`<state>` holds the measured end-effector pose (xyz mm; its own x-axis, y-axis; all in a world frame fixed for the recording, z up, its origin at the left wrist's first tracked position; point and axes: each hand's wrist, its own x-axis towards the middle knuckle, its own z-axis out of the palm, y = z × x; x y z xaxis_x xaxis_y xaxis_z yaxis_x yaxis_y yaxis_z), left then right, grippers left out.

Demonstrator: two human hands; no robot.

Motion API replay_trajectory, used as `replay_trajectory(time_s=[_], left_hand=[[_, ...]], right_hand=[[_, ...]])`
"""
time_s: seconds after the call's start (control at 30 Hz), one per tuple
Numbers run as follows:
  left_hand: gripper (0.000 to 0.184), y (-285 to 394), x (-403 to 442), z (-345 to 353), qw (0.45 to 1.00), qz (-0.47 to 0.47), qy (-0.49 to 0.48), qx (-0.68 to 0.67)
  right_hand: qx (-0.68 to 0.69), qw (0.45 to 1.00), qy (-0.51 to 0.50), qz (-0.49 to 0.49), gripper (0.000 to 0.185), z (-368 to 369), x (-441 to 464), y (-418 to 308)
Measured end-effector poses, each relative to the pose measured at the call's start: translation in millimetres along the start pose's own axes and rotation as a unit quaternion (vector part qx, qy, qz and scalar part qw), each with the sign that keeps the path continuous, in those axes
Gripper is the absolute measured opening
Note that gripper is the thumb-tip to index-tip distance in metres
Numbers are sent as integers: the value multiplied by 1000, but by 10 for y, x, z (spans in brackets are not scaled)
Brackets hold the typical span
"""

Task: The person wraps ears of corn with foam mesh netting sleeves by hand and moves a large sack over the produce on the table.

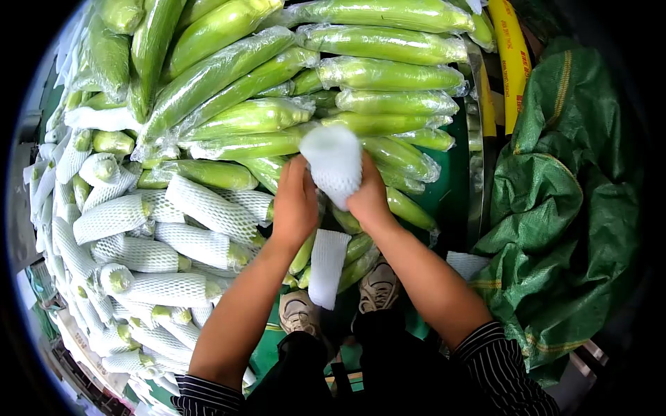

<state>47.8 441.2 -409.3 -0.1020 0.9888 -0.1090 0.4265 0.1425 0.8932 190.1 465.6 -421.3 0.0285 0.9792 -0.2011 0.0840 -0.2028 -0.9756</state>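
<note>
We hold white foam mesh sleeve (333, 163). Right hand (369, 194): fingers clamped on its right side. Left hand (295, 201): fingers at left side, can't tell if gripping. Far end juts past fingertips.

The foam sleeve (333, 163) I held looked like plastic foam, matt, with a fine netted texture. Toward the left edge of the bench (451, 184), the foam nets (211, 208) were dull and rough, an open raised mesh. Toward the far edge, vegetables (381, 45) lay in clear plastic film (402, 102), wrinkled and glossy. Along the right edge ran a smooth, shiny metal strip (474, 118). Beyond that edge, a crumpled sack (548, 201) of woven plastic had a slight sheen. My cuffs (489, 353) were matt cloth.
</note>
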Motion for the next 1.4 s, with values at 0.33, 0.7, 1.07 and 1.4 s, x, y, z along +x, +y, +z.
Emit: replay_trajectory(time_s=[0.33,0.7,1.07,1.4], left_hand=[[83,115,107,-265,970,151,-35,188],[82,580,-918,-667,894,-205,-31,-398],[33,309,-831,-1305,920,-137,174,-324],[52,-372,-1632,-567,984,-141,-93,-55]], right_hand=[[-79,984,-146,-68,30,5,148,467],[35,980,-141,134,28,145,-780,-527],[-491,707,-470,-197,73,107,-852,-208],[-489,830,-187,-192,46,-111,-986,61]])
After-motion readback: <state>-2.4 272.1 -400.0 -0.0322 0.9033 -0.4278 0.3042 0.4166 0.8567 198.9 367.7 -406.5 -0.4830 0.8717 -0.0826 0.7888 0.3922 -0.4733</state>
